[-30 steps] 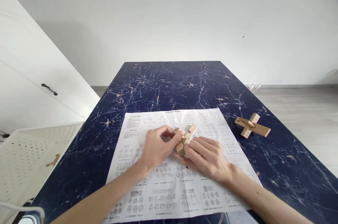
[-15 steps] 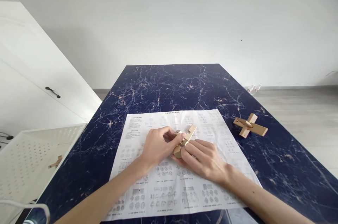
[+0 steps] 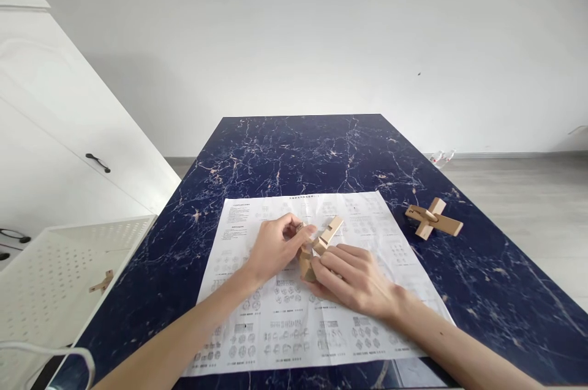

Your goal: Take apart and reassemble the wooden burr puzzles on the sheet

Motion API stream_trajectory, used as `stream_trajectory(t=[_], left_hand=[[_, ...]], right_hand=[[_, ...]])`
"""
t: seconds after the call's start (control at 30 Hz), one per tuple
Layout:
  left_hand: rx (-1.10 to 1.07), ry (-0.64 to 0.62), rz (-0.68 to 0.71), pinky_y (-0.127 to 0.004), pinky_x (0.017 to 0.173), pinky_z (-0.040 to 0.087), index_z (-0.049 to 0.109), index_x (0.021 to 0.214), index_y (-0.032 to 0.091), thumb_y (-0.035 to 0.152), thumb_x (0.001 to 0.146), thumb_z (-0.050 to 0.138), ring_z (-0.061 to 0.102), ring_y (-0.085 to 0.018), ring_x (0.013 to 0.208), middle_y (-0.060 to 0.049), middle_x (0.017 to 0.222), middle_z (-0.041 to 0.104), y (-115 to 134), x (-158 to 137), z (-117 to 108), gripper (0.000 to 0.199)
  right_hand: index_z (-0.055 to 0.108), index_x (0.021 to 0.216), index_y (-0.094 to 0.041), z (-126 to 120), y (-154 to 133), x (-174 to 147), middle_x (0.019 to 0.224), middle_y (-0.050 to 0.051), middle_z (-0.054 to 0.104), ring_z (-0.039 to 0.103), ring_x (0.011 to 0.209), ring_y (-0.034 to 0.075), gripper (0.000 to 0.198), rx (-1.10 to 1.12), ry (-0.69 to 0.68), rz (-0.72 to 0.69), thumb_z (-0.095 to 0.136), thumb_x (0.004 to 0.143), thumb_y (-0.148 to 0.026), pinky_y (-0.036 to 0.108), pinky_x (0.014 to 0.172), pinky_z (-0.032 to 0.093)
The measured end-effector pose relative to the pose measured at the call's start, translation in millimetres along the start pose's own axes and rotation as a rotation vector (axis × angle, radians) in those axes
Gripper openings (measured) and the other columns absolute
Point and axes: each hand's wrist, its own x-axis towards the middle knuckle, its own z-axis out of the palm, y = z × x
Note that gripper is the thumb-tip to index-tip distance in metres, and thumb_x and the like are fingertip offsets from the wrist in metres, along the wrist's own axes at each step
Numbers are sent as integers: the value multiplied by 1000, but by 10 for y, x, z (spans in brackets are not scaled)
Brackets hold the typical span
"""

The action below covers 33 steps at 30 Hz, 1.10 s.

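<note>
Both of my hands hold light wooden puzzle pieces over a printed instruction sheet (image 3: pixel 303 322). My left hand (image 3: pixel 272 247) pinches a short wooden block (image 3: pixel 303 254) between thumb and fingers. My right hand (image 3: pixel 356 280) grips a notched wooden bar (image 3: pixel 327 234) that points up and to the right. The two pieces touch where the hands meet, just above the paper.
The sheet lies on a dark blue marbled table (image 3: pixel 298 151). An assembled wooden cross puzzle (image 3: pixel 432 219) rests at the table's right side. A white perforated tray (image 3: pixel 55 273) stands to the left with a small wooden piece (image 3: pixel 101 282) in it. White cabinet behind it.
The two pieces have shifted slightly apart and turned between my fingers; my left hand pulled its block a little toward me. The view drifted slightly.
</note>
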Motion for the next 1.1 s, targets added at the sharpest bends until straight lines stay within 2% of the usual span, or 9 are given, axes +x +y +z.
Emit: stream_trajectory(t=[0.1,0.27,0.37,0.43,0.57,0.7,0.9,1.0,1.1], left_hand=[[-37,26,-24,-29,63,48,59,81,22,59,102,59,64,-17,63,2,68,69,24,-3,9,43],[134,114,74,-35,79,51,55,83,23,57,110,42,63,-20,81,-2,84,67,13,18,-4,46],[287,131,193,-42,94,50,53,81,23,49,112,39,59,-24,99,-5,95,64,-49,39,-1,43],[350,125,240,-46,101,49,54,82,23,45,113,41,56,-26,107,-7,104,64,-94,45,9,41],[468,119,262,-53,108,48,57,81,21,44,112,45,51,-31,121,-11,118,61,-150,33,16,40],[535,113,247,-57,108,49,58,86,21,44,111,47,49,-34,124,-12,122,59,-179,19,10,36],[519,73,315,-56,110,50,56,113,21,40,112,48,53,-32,127,-13,127,58,-210,1,33,21],[499,21,350,-58,111,51,51,131,23,46,108,55,52,-36,136,-15,140,53,-192,-24,39,33],[498,-79,381,-62,116,49,41,146,25,57,104,60,48,-39,146,-18,152,48,-174,-45,36,57]], right_hand=[[61,91,-19,5,37,-22,68,-1,62,52,53,13,14,137,73,173,61,105,-19,28,48,39],[52,78,-24,-88,250,-85,62,-3,52,46,52,13,29,264,215,766,50,106,-29,26,49,37],[37,67,-26,-153,405,-121,58,-3,41,38,53,13,40,207,98,1050,42,105,-38,28,50,34],[30,63,-25,-163,487,-150,55,-3,37,34,52,14,43,138,-30,1143,42,102,-38,29,51,31],[36,55,-24,-121,562,-205,48,-1,45,36,49,14,44,27,-165,1192,54,93,-37,31,52,28],[43,54,-24,-65,538,-218,50,2,55,42,48,16,46,-39,-258,1192,56,94,-43,31,54,27],[62,84,-23,-12,508,-229,64,4,69,57,54,21,41,-99,-301,1094,47,106,-55,31,56,30],[64,111,-21,-5,524,-244,75,4,76,66,61,24,36,27,-226,1052,46,108,-52,32,57,36],[67,113,-21,-1,526,-241,89,7,80,71,68,24,34,142,-198,984,42,111,-44,33,62,45]])
